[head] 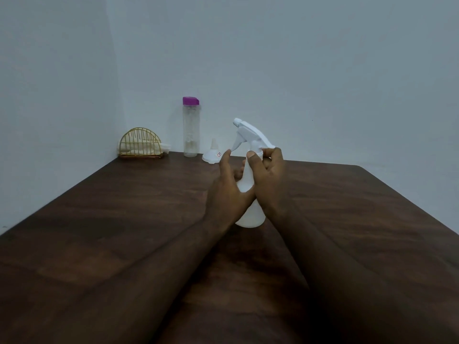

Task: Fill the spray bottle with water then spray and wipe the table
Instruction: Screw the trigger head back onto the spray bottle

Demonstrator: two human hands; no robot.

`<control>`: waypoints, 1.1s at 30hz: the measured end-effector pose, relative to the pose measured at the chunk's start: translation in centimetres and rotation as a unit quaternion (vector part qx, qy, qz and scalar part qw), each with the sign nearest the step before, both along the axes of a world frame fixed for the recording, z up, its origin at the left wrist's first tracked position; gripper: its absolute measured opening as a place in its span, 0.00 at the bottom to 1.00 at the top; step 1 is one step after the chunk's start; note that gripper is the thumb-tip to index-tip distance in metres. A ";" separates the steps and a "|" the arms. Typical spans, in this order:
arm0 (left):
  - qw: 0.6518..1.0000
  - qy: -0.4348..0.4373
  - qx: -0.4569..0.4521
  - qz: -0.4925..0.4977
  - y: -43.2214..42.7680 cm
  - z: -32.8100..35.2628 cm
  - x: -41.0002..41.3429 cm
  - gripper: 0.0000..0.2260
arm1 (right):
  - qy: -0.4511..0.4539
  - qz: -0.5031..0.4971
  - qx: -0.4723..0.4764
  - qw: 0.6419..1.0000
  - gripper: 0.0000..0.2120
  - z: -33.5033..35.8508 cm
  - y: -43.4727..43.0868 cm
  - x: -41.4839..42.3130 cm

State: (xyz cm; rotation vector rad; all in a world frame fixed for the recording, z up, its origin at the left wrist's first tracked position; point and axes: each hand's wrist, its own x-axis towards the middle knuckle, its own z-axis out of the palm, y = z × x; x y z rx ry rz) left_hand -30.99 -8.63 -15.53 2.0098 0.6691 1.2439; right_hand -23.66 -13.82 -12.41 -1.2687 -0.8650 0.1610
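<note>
- The sprayer (249, 194) stands upright on the bench (124, 219), near the middle, its white trigger head (250, 132) in place and pointing left and away from the person.
- The right hand (268, 180) grips the sprayer's neck just under the head, thumb in front and fingers curled round the far side.
- The left hand (228, 192) holds the body lower down: the palm lies against its left side and the thumb crosses the front, while the fingers reach up behind, mostly hidden.
- Both forearms come in from the near edge and meet at the sprayer.
- A white funnel (212, 153) sits mouth-down on the bench just behind the left hand's fingertips.
- A tall clear bottle (190, 130) with a purple cap (190, 100) stands left of the funnel, near the wall; its fill level cannot be told.
- A gold wire holder (141, 145) with something pale inside sits in the far left corner, well apart from the sprayer.
</note>
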 end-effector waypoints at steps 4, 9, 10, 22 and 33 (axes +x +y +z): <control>0.999 0.025 0.028 0.019 0.4 1.1 1.0 0.43 | -0.036 -0.026 0.019 0.999 0.11 -0.4 -0.1 0.0; 0.999 0.021 0.015 0.024 0.7 1.0 1.9 0.39 | -0.059 -0.012 0.031 0.998 0.06 -1.0 0.1 0.3; 1.000 0.012 0.011 0.021 0.6 0.8 1.9 0.39 | -0.064 -0.007 0.031 0.997 0.05 -1.1 0.1 0.3; 0.999 -0.038 0.021 0.030 -0.3 0.8 1.8 0.41 | -0.068 0.013 -0.011 0.998 0.12 -0.3 0.0 0.8; 0.999 -0.013 0.039 0.030 -0.2 0.8 1.5 0.39 | -0.045 -0.002 0.014 0.999 0.11 -0.6 0.0 0.3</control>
